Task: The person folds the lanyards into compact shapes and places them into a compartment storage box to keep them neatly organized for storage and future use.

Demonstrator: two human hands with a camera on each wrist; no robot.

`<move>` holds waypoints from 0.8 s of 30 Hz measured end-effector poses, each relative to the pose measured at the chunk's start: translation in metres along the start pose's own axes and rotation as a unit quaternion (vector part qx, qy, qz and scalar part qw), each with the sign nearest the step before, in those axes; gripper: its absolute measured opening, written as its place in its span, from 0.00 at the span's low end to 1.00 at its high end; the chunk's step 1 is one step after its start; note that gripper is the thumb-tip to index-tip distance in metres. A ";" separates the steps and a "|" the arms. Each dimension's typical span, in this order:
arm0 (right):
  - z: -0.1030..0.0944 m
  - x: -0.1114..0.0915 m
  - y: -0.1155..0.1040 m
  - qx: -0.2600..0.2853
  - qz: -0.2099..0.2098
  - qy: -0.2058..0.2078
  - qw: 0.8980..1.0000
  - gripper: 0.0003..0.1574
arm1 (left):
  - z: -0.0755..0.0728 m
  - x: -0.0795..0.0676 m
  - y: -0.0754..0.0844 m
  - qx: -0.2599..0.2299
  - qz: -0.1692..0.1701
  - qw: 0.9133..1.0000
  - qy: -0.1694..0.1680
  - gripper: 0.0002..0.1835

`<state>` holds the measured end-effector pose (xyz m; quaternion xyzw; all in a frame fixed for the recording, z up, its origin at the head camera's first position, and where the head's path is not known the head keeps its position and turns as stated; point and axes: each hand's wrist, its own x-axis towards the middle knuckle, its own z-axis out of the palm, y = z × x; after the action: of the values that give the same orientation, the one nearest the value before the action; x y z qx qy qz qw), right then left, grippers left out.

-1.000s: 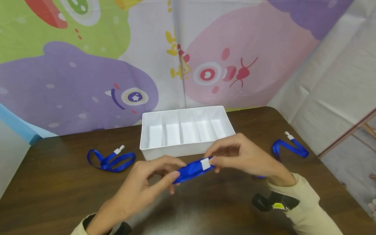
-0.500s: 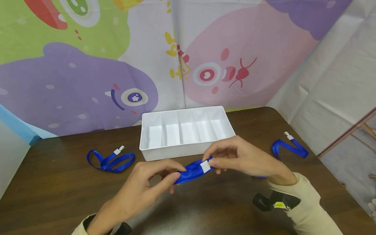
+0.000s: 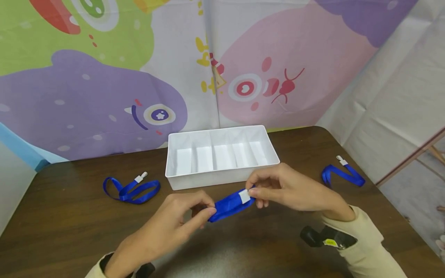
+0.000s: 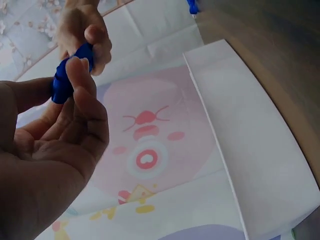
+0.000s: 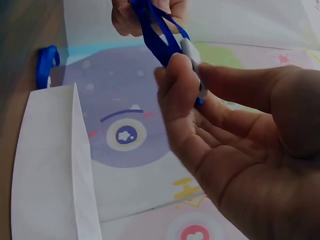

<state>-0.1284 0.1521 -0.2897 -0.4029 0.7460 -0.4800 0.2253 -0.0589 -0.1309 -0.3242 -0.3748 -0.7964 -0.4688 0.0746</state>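
Note:
Between both hands a folded blue lanyard (image 3: 227, 207) with a white clip piece (image 3: 245, 196) is stretched over the table, in front of the white box. My left hand (image 3: 180, 216) pinches its left end between thumb and fingers. At the other end my right hand (image 3: 290, 189) pinches the strap by the white piece. The right wrist view shows the blue strap (image 5: 160, 42) in several layers, with the white piece (image 5: 191, 57) under the thumb. In the left wrist view the folded lanyard (image 4: 62, 82) sits between thumb and index finger.
Behind the hands stands a white box (image 3: 198, 179) with several compartments and nothing in them. A blue lanyard (image 3: 139, 199) with a white clip lies on the left of the brown table (image 3: 69, 224); another blue lanyard (image 3: 351, 178) lies at the right edge. A cartoon-print cloth (image 3: 194, 50) hangs behind.
Both hands have shifted slightly right with the folded lanyard, which looks flatter and straighter between them. The left fingertips have closed in on its end.

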 end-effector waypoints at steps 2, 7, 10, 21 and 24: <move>0.001 0.001 0.000 0.012 -0.001 0.013 1.000 0.04 | 0.002 0.000 0.000 0.003 -0.002 1.000 -0.001 0.04; 0.001 0.002 0.001 0.052 -0.011 0.044 0.998 0.05 | 0.008 -0.001 0.001 0.024 -0.013 1.000 -0.002 0.14; 0.000 0.002 0.000 0.066 -0.019 0.051 0.996 0.06 | 0.011 -0.001 0.002 0.043 -0.024 0.999 0.003 0.17; 0.001 0.004 0.000 0.079 -0.011 0.058 0.995 0.06 | 0.016 -0.001 0.001 0.022 -0.039 0.999 0.023 0.14; 0.002 0.006 0.003 0.071 -0.011 0.060 0.996 0.06 | 0.016 -0.001 0.000 -0.014 -0.057 0.998 0.021 0.12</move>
<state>-0.1311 0.1471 -0.2928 -0.3647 0.7177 -0.5576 0.2025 -0.0545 -0.1182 -0.3336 -0.3200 -0.8080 -0.4912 0.0586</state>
